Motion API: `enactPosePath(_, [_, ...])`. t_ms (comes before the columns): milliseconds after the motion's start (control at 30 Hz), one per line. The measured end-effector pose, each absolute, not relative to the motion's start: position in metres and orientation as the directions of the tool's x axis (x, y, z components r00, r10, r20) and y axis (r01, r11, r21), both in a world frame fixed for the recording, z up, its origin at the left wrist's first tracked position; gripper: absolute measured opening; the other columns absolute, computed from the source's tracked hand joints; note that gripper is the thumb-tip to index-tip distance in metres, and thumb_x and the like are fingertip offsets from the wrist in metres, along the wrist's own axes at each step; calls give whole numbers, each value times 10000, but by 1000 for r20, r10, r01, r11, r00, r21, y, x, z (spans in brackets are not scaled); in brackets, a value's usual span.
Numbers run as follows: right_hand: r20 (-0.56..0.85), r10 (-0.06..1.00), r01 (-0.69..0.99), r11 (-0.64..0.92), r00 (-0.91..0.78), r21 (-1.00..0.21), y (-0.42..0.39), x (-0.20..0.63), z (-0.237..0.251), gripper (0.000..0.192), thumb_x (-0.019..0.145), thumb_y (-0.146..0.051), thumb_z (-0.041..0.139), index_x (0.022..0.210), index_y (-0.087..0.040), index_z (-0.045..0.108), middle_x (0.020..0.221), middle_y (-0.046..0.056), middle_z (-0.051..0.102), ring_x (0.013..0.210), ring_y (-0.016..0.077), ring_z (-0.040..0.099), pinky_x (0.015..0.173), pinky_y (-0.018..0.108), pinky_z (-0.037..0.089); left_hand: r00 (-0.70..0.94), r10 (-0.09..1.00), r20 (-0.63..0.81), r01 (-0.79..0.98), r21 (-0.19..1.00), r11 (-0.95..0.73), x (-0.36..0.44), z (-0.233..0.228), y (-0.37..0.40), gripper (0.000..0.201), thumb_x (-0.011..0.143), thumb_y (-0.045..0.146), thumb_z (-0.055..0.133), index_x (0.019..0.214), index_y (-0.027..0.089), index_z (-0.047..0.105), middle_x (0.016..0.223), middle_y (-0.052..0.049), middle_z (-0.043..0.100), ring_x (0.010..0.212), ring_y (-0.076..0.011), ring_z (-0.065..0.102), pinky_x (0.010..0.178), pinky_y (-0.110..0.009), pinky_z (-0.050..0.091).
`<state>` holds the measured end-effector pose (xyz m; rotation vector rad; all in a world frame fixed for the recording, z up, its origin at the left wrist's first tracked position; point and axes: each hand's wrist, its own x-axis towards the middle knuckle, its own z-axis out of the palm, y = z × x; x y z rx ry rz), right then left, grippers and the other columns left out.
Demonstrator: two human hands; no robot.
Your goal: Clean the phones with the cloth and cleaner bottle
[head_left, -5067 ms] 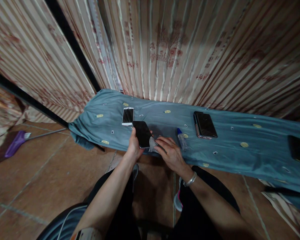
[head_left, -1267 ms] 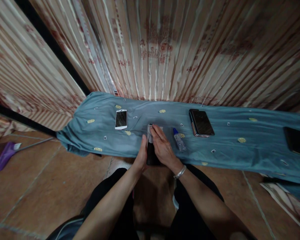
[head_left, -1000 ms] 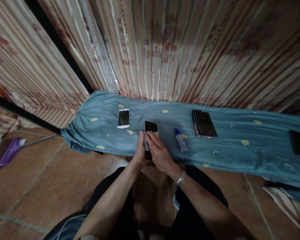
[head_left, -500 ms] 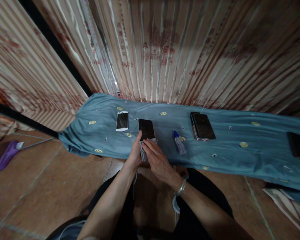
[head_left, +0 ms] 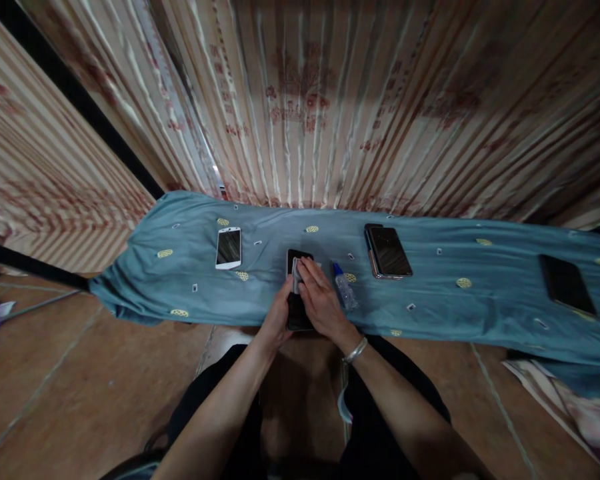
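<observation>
A black phone [head_left: 297, 315] lies face up near the front edge of the cloth-covered bench. My left hand [head_left: 277, 317] grips it along its left side, thumb at the edge. My right hand [head_left: 323, 300] presses a folded grey cloth [head_left: 296, 270] onto the upper part of the screen, its fingers close together and covering much of the cloth. Just right of that hand lies a small clear bottle [head_left: 347, 292] with a blue cap. Farther left, a white phone [head_left: 235, 248] with a dark screen rests on the fabric.
A small stack of phones [head_left: 391, 251] sits right of the bottle. Another dark phone [head_left: 567, 285] lies at the far right. Blue patterned fabric [head_left: 460, 313] covers the bench. A striped curtain [head_left: 310, 147] hangs behind, and a black pole [head_left: 80, 93] slants at the left.
My right hand and the cloth have moved up the phone from its lower end, baring the lower screen. The whole view has shifted slightly to the right.
</observation>
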<state>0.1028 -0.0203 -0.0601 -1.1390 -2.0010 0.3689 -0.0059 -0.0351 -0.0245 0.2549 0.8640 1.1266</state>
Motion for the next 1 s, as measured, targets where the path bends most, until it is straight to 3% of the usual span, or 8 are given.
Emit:
enactPosePath(133, [488, 839, 613, 522, -243, -593, -9, 104, -58, 509, 1018, -305, 330, 1500, -143, 369, 1540, 148, 411, 1471, 222, 310, 1209, 489, 301, 139, 870, -474, -640, 627, 444, -2, -25, -40, 432, 963, 346, 474, 1326, 152, 604, 1223, -94, 708, 1235, -223, 602, 1092, -369, 436])
enactPosePath(367, [386, 919, 546, 365, -81, -755, 3, 106, -65, 518, 1010, -305, 290, 1493, -137, 372, 1526, 141, 437, 1442, 212, 370, 1202, 472, 303, 205, 795, -571, -645, 533, 549, -4, -15, -38, 428, 967, 357, 463, 1277, 116, 634, 1125, -115, 743, 1122, -245, 672, 1010, -383, 510])
enactPosePath(567, [330, 944, 475, 281, 20, -834, 1, 106, -75, 519, 1000, -322, 311, 1491, -170, 383, 1517, 108, 458, 1424, 201, 401, 1204, 452, 301, 199, 782, -591, -643, 523, 559, -4, -11, -36, 431, 957, 363, 477, 1263, 109, 643, 1084, -117, 754, 1044, -246, 705, 961, -364, 539])
enactPosePath(1000, [275, 960, 395, 270, -45, -878, -25, 97, -73, 495, 993, -314, 352, 1478, -234, 414, 1491, 62, 496, 1395, 215, 447, 1172, 462, 361, 19, 794, -607, -649, 597, 472, -12, -10, -27, 434, 943, 374, 489, 1242, 108, 655, 1035, -110, 763, 991, -248, 719, 941, -356, 544])
